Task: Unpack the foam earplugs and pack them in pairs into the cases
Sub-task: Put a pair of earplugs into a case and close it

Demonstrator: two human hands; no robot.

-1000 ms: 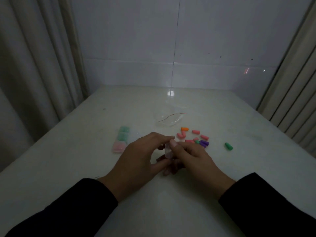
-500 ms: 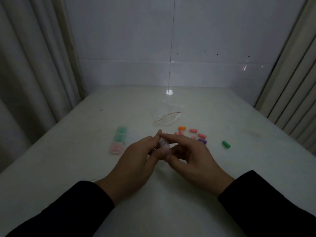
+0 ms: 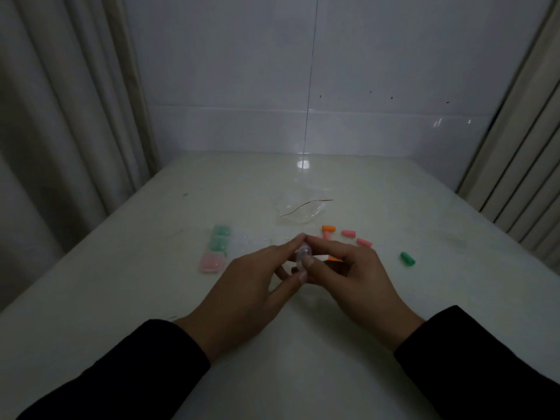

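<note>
A small clear case (image 3: 303, 256) is pinched between the curled fingers of the left hand (image 3: 251, 294) and the right hand (image 3: 353, 277), just above the middle of the table (image 3: 121, 298). Loose earplugs, one orange (image 3: 328, 228), several pink (image 3: 348, 233) and one green (image 3: 407, 258), are scattered toward the right edge. Filled cases (image 3: 215, 249) are lined up left of the hands, and an empty clear bag (image 3: 300, 212) is seen nearer the far edge.

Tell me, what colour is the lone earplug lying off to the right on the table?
Green. The lone earplug shows clearly in the head view, lying apart from the others on the table.
</note>
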